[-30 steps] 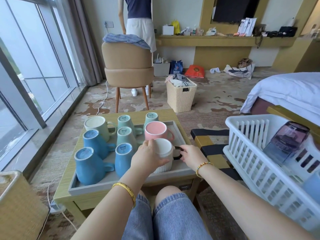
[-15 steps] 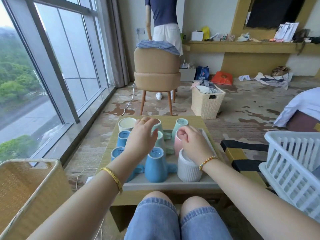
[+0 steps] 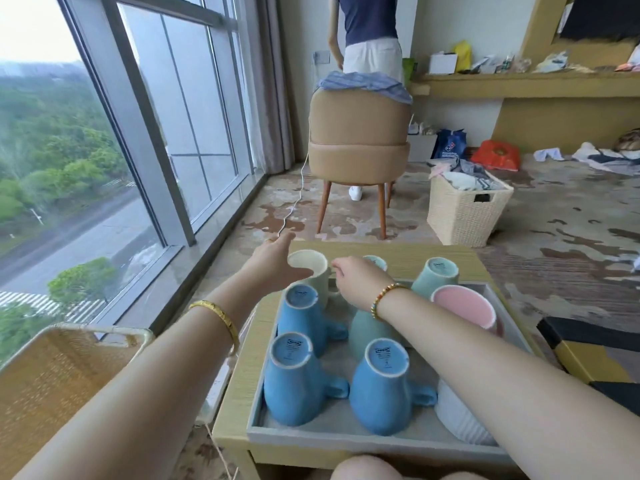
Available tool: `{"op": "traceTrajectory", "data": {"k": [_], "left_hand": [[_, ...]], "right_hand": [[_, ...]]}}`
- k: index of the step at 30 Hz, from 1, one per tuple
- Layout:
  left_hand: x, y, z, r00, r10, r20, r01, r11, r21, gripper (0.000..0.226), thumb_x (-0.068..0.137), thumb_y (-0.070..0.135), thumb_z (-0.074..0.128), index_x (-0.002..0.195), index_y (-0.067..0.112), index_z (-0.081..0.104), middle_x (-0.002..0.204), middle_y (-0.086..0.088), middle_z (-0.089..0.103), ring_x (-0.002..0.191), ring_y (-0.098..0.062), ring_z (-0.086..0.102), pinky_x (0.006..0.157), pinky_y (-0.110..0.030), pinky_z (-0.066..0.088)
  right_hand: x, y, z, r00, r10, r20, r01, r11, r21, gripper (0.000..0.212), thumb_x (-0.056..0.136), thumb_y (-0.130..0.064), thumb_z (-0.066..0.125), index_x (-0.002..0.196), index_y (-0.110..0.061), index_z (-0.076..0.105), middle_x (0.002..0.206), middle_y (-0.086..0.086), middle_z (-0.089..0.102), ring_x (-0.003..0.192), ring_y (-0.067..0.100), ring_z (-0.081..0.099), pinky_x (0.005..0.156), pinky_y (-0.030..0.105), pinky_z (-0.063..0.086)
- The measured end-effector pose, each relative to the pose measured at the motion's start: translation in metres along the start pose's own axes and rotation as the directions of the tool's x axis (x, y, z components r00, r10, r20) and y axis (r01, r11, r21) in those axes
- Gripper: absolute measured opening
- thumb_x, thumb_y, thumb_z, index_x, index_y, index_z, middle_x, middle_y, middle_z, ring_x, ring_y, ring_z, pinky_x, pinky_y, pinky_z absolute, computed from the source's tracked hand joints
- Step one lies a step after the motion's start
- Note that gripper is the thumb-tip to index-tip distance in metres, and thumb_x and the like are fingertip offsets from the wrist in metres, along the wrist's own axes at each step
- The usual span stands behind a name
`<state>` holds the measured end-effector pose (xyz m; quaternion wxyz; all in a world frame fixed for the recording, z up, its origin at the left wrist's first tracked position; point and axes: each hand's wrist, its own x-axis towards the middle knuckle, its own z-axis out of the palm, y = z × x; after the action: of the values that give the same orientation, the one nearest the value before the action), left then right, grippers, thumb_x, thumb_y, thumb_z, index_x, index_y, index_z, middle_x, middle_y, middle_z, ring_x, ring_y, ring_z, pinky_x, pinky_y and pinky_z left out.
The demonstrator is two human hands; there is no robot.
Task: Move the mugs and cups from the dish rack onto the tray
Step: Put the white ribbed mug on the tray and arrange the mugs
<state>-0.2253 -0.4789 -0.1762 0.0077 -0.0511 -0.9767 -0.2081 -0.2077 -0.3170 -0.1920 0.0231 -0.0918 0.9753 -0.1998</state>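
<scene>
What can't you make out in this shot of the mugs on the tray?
- Dish rack: outside the head view.
- White ribbed mug: mostly hidden by the right forearm.
- Right hand: fingertips turned away, so its hold on the pale green mug is unclear.
- Left hand: fingers hidden behind that mug.

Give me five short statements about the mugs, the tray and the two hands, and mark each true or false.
1. The three blue mugs stand upside down on the tray. True.
2. The pink mug is upside down. False: it stands upright, mouth open.
3. The left hand is at the pale green mug. True.
4. The right hand grips a blue mug. False: it reaches beside the pale green mug.
5. The white ribbed cup stands off the tray. False: it stands in the tray's near right corner.
</scene>
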Motion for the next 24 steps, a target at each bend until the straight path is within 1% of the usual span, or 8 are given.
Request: {"op": "traceTrajectory", "data": {"k": [5, 7, 9, 12, 15, 20, 22, 24], "left_hand": [[0.033, 0.011, 0.01, 0.98, 0.051, 0.193, -0.06, 0.997, 0.044, 0.09, 0.076, 0.045, 0.069, 0.146, 0.017, 0.019, 0.149, -0.009, 0.033, 0.133, -0.028, 0.037, 0.105, -0.037, 0.033], [0.039, 0.013, 0.016, 0.966, 0.062, 0.25, -0.083, 0.994, 0.075, 0.092, 0.077, 0.042, 0.069, 0.147, 0.017, 0.016, 0.149, -0.008, 0.034, 0.133, -0.027, 0.037, 0.105, -0.036, 0.033], [0.042, 0.011, 0.019, 0.949, 0.075, 0.305, -0.118, 0.985, 0.125, 0.091, 0.078, 0.041, 0.068, 0.148, 0.021, 0.012, 0.151, -0.007, 0.031, 0.134, -0.026, 0.036, 0.107, -0.038, 0.031], [0.043, 0.006, 0.015, 0.912, 0.08, 0.402, -0.158, 0.973, 0.166, 0.09, 0.083, 0.042, 0.062, 0.148, 0.029, 0.002, 0.156, -0.005, 0.018, 0.136, -0.028, 0.033, 0.107, -0.041, 0.031], [0.044, 0.004, 0.008, 0.905, 0.072, 0.42, -0.145, 0.979, 0.146, 0.093, 0.083, 0.037, 0.064, 0.148, 0.03, -0.002, 0.153, -0.008, 0.025, 0.133, -0.029, 0.036, 0.103, -0.039, 0.033], [0.045, 0.007, 0.009, 0.931, 0.086, 0.355, -0.138, 0.983, 0.124, 0.096, 0.078, 0.029, 0.07, 0.148, 0.029, 0.004, 0.147, -0.01, 0.035, 0.126, -0.029, 0.042, 0.094, -0.035, 0.038], [0.047, 0.007, 0.013, 0.94, 0.084, 0.332, -0.132, 0.983, 0.125, 0.095, 0.077, 0.028, 0.071, 0.147, 0.029, 0.007, 0.144, -0.011, 0.038, 0.123, -0.03, 0.044, 0.093, -0.036, 0.04], [0.047, 0.006, 0.018, 0.954, 0.068, 0.293, -0.11, 0.985, 0.129, 0.094, 0.076, 0.03, 0.07, 0.147, 0.031, 0.009, 0.142, -0.013, 0.039, 0.121, -0.031, 0.045, 0.093, -0.038, 0.041]], "right_hand": [[0.023, -0.008, 0.001, 0.995, 0.095, 0.008, -0.095, 0.989, 0.113, 0.022, 0.091, -0.006, 0.039, 0.078, -0.005, 0.058, 0.081, 0.01, 0.058, 0.085, 0.03, 0.057, 0.066, 0.032, 0.048], [0.025, -0.007, 0.002, 0.992, 0.127, -0.009, -0.124, 0.979, 0.164, 0.029, 0.09, -0.007, 0.041, 0.061, -0.011, 0.042, 0.066, 0.004, 0.045, 0.07, 0.024, 0.048, 0.053, 0.028, 0.036], [0.025, -0.007, 0.003, 0.991, 0.131, -0.007, -0.127, 0.973, 0.195, 0.034, 0.089, -0.007, 0.041, 0.056, -0.014, 0.035, 0.06, 0.002, 0.037, 0.06, 0.02, 0.041, 0.053, 0.027, 0.032], [0.021, -0.008, 0.002, 0.993, 0.109, 0.038, -0.115, 0.972, 0.204, 0.033, 0.089, -0.003, 0.04, 0.057, -0.014, 0.042, 0.059, 0.002, 0.042, 0.056, 0.015, 0.041, 0.049, 0.024, 0.031], [0.018, -0.008, 0.0, 0.991, 0.081, 0.105, -0.102, 0.972, 0.211, 0.024, 0.085, 0.001, 0.039, 0.072, -0.01, 0.055, 0.064, 0.003, 0.048, 0.059, 0.016, 0.044, 0.047, 0.024, 0.031], [0.022, -0.008, -0.003, 0.98, 0.048, 0.194, -0.098, 0.961, 0.257, 0.035, 0.085, 0.004, 0.035, 0.107, -0.002, 0.061, 0.102, 0.016, 0.064, 0.077, 0.022, 0.053, 0.053, 0.023, 0.037], [0.026, -0.005, -0.002, 0.983, 0.056, 0.176, -0.102, 0.959, 0.264, 0.028, 0.086, 0.004, 0.036, 0.094, -0.004, 0.061, 0.092, 0.012, 0.061, 0.076, 0.022, 0.055, 0.055, 0.024, 0.038], [0.026, -0.004, -0.003, 0.985, 0.115, 0.128, -0.147, 0.948, 0.283, 0.022, 0.087, 0.003, 0.037, 0.083, -0.009, 0.055, 0.082, 0.005, 0.052, 0.068, 0.017, 0.05, 0.048, 0.022, 0.032]]}}
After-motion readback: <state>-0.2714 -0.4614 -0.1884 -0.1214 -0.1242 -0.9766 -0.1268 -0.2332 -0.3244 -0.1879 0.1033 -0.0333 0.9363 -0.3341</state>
